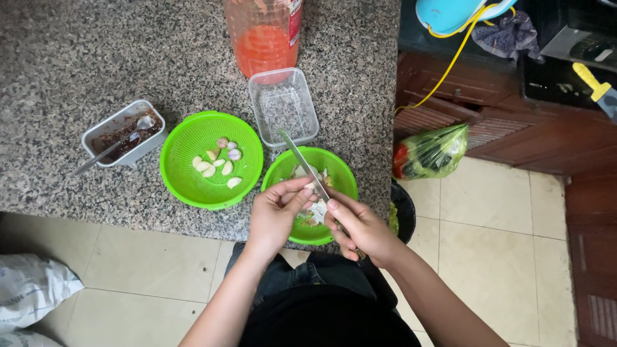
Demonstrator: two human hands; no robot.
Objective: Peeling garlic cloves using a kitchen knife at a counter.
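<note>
While both hands work over the smaller green colander (334, 168), which sits at the near edge of the granite counter (77, 51), the left hand (275, 215) has its fingertips pinched narrowly around a garlic clove (311, 186), and the right hand (361, 228) is wrapped around the handle of a knife (302, 164) whose blade slants up and away across that colander. Inside the smaller colander lie pale garlic skins and scraps, partly hidden by the hands. Just left of it, rim nearly touching rim, stands a larger green colander (186, 173) holding a loose cluster of peeled garlic cloves (215, 164), with one or two that look unpeeled at the far side of the cluster. Directly beyond the smaller colander sits a clear plastic tub (283, 106); whether it holds anything cannot be told. Farther back, behind that tub, stands a clear bottle (265, 35) part-filled with a red-orange liquid. Well to the left of the smaller colander, past the larger one, is a small grey rectangular container (123, 133) with a dark reddish-brown paste and a spoon (109, 151) resting in it, handle pointing outward. To the right of the smaller colander, down on the tiled floor, lies a green plastic bag (429, 153) with vegetables inside.
</note>
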